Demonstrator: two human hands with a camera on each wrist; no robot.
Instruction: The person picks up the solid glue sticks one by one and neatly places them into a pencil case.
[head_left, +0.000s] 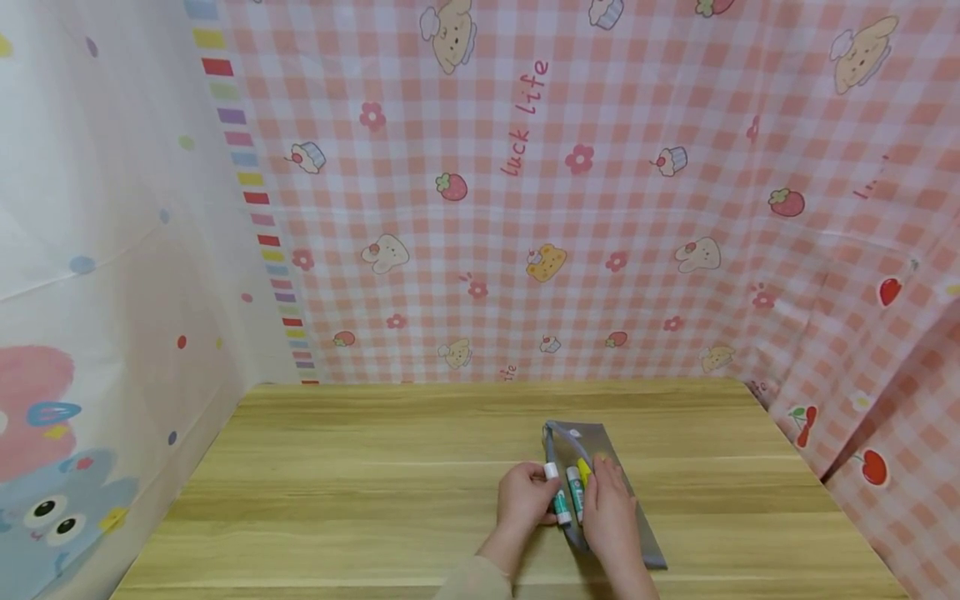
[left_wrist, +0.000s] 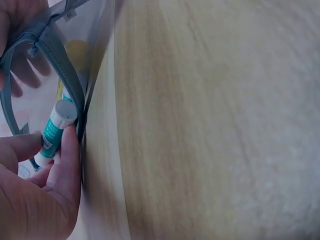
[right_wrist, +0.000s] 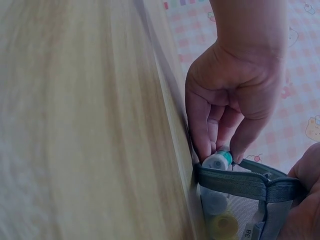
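My left hand (head_left: 522,500) pinches a glue stick (head_left: 558,496) with a white cap and green label, between thumb and fingers. The stick lies at the open mouth of a grey mesh zip pouch (head_left: 647,533), partly inside it in the right wrist view. A second glue stick (head_left: 575,492) and a yellow item (head_left: 584,468) are in the pouch; the yellow one's kind is unclear. My right hand (head_left: 613,517) holds the pouch by its mouth edge, thumb on one side and fingers on the other. Through the mesh in the left wrist view those fingers show partly.
The pouch lies on a wood-grain table (head_left: 337,483), right of its middle. A pink checked cloth (head_left: 487,225) hangs behind the table and along its right side. On the left hangs a white cloth (head_left: 135,250) with cartoon prints.
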